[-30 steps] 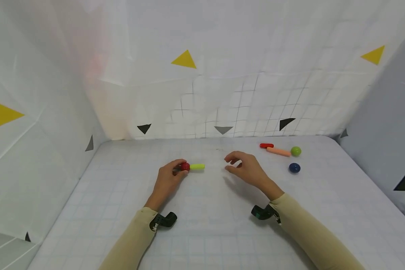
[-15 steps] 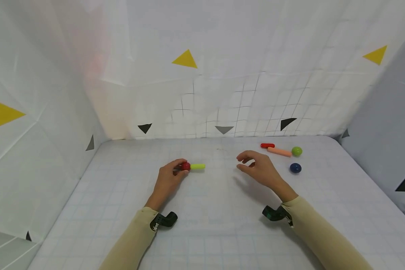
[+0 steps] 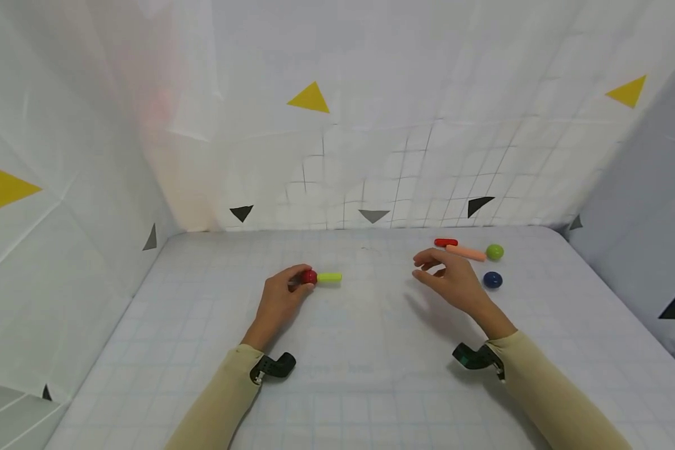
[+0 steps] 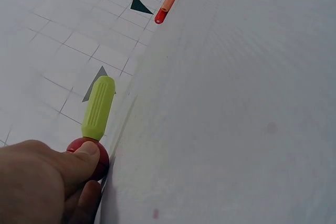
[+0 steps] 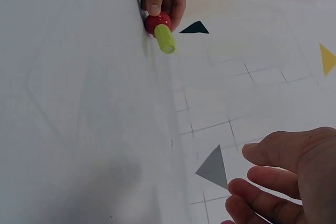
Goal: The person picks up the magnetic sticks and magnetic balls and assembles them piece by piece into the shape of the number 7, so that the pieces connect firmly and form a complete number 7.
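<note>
My left hand (image 3: 277, 306) pinches a red ball (image 3: 310, 277) between thumb and fingers, low at the table left of centre. From the ball's right side sticks out a short yellow-green rod (image 3: 329, 277); the left wrist view shows its ridged sides and blunt end. To the right, my right hand (image 3: 454, 282) hovers over the table with fingers loosely bent and nothing between them. It is nearest to a peach rod (image 3: 465, 253) and a dark blue ball (image 3: 492, 280), which lie just beyond it.
Behind the right hand lie a small red rod (image 3: 445, 242) and a green ball (image 3: 494, 252), at either end of the peach rod. White sheet walls with yellow and black triangles enclose the white table (image 3: 349, 350) at the back and sides.
My right hand has moved to the right, away from the yellow-green rod and closer to the loose pieces. The left hand with the red ball has stayed in place.
</note>
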A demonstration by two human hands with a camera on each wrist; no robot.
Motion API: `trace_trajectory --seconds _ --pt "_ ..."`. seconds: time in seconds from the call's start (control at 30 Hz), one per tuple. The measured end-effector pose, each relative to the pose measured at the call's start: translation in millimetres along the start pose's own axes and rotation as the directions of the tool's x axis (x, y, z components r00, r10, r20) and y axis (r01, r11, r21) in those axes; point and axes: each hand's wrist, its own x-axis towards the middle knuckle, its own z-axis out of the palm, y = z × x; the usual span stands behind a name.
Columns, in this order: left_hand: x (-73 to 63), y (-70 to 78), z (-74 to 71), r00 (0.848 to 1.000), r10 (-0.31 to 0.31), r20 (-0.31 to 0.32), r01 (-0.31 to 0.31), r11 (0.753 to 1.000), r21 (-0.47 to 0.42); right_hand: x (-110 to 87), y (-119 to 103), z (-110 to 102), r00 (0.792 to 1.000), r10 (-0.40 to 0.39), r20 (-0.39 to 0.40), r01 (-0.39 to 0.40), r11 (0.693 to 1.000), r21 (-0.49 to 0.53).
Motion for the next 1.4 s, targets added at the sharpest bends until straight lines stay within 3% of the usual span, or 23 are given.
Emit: trace_trajectory --seconds 0.37,0.63,0.9,1.4 --pt "1.1 -2.8 1.3 1.000 0.024 -0.002 -0.024 1.000 0.013 -6.2 15 -18 0.998 -0.018 -0.060 0.016 0.999 -0.032" --pt "1.0 -2.7 0.9 1.000 0.021 0.002 -0.021 1.000 0.013 -14.7 22 -32 0.996 0.056 -0.075 -0.060 0.997 -0.056" --pt "0.7 -0.6 0.6 1.000 0.018 -0.003 -0.018 1.000 0.008 -17.8 33 -44 0.992 0.055 -0.110 -0.065 0.993 -0.095" --pt "0.2 1.1 1.0 1.000 0.014 -0.001 -0.014 1.000 0.009 -22.8 58 -70 0.984 0.148 -0.100 -0.163 0.974 -0.159"
